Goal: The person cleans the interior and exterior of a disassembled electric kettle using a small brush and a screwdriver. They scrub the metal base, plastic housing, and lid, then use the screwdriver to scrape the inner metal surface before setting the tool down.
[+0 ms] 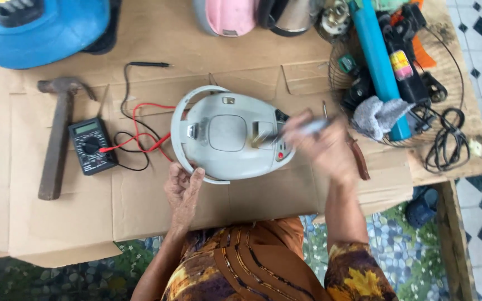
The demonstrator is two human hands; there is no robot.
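Plainly, we have a grey-white plastic appliance [231, 135], rounded like a cooker or kettle body, lying on the cardboard sheet [140, 200] that covers the table, right in front of us at the middle of the view. Our left hand [183, 187] rests at its near-left rim, fingers loosely curled and touching the white band that runs round the shell; it steadies the shell more than it clamps it. Our right hand [322, 146] is blurred with motion over the appliance's right end. Its fingers are closed round a slim tool [294, 131], probably a screwdriver, whose tip points at the small recess in the shell; we cannot tell exactly how tight that grip is.

We judge the shell to be light, stiff and rather smooth, so it could slide or rock on the cardboard when pushed. The rim band gives the firmest hold, and the thin plastic around the recess looks easiest to crack.

To the left lie a black multimeter [90, 146] with red and black leads [138, 131] and a hammer [57, 139]. To the right stands a wire basket [338, 78] of tools, with a blue tube [377, 56] in it.
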